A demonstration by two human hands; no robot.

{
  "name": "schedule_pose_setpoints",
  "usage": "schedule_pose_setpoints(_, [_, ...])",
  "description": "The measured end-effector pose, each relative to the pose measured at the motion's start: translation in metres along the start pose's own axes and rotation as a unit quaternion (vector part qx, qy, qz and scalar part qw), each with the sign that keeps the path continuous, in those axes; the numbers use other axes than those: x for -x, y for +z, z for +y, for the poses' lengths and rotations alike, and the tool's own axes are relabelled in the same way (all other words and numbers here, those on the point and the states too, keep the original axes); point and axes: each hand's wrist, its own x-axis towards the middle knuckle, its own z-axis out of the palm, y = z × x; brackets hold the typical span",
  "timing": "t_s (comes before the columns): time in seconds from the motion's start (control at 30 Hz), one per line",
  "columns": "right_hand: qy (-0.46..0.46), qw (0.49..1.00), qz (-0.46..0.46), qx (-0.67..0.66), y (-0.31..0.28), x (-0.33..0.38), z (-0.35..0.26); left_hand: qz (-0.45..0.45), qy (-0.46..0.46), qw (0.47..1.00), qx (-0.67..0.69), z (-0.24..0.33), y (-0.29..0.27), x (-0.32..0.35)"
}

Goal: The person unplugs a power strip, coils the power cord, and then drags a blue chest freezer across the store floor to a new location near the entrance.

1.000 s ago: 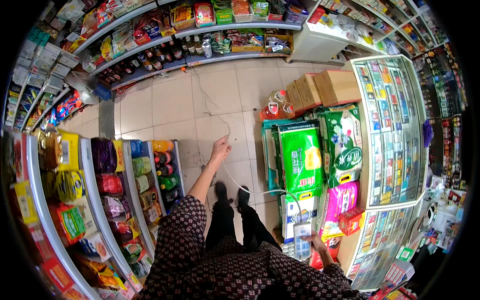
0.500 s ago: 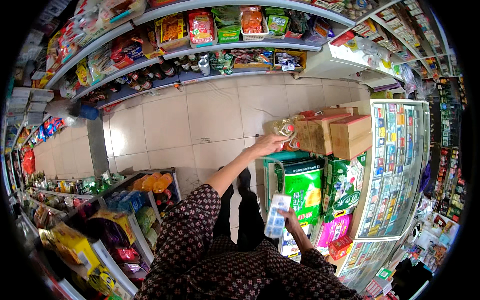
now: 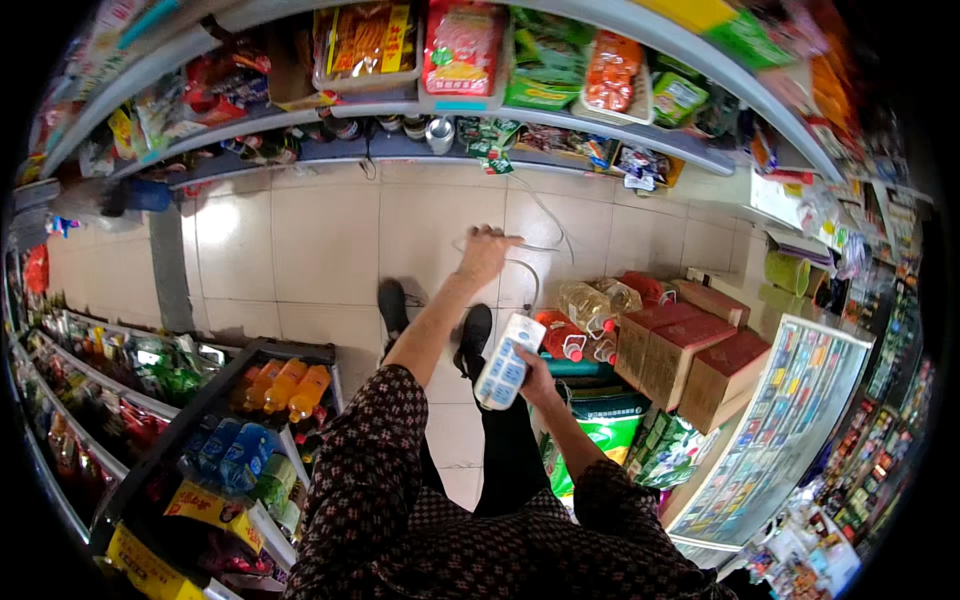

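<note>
In my right hand (image 3: pixel 535 372) is a long white power strip (image 3: pixel 508 362) with bluish-grey square sockets, held tilted above my legs and shoes. My left hand (image 3: pixel 484 255) is farther forward over the floor, its fingers closed on a thin white cable (image 3: pixel 538 247). One length of the cable trails toward the shelf ahead, and another loops down near the top of the power strip. Just right of the strip sit oil bottles (image 3: pixel 562 335) with red caps.
Cardboard boxes (image 3: pixel 690 355) and green packaged sacks (image 3: pixel 610 440) stand beside a glass display case (image 3: pixel 780 420) on the right. Snack shelves (image 3: pixel 400 105) cross the front. A drink rack (image 3: pixel 290 350) is at the left. Tiled floor (image 3: pixel 320 235) lies between.
My left hand has moved left and forward, away from the oil bottles, with the cable. My right hand has raised the power strip forward and left. The view has turned and shifted.
</note>
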Motion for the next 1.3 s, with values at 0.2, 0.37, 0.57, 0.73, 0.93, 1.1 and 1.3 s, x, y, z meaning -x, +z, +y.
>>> schedule_pose_setpoints(0.2, [-0.053, 0.998, 0.022, -0.028, 0.045, -0.111, 0.028, 0.212, -0.074, 0.975, 0.010, -0.143, 0.067, -0.017])
schedule_pose_setpoints(0.37, [-0.032, 0.996, 0.051, -0.067, 0.074, -0.187, 0.044, 0.136, -0.242, 0.936, 0.218, -0.217, 0.078, 0.015])
schedule_pose_setpoints(0.57, [-0.038, 0.996, -0.014, -0.077, 0.081, -0.306, 0.060, -0.168, -0.280, 0.776, 0.540, -0.270, 0.141, 0.041])
schedule_pose_setpoints(0.73, [-0.035, 0.995, -0.059, -0.066, 0.069, -0.386, 0.077, -0.147, -0.064, 0.972, 0.172, -0.317, 0.160, 0.031])
schedule_pose_setpoints(0.93, [-0.048, 0.994, -0.103, 0.007, 0.077, -0.460, 0.095, -0.050, -0.087, 0.994, 0.036, -0.352, 0.187, 0.011])
schedule_pose_setpoints(1.1, [0.040, 0.966, -0.080, 0.242, 0.047, -0.472, 0.101, -0.010, -0.098, 0.995, -0.003, -0.394, 0.192, 0.010])
schedule_pose_setpoints(1.3, [-0.459, 0.483, 0.193, 0.720, 0.033, -0.448, 0.048, 0.012, -0.145, 0.989, -0.017, -0.426, 0.185, 0.024])
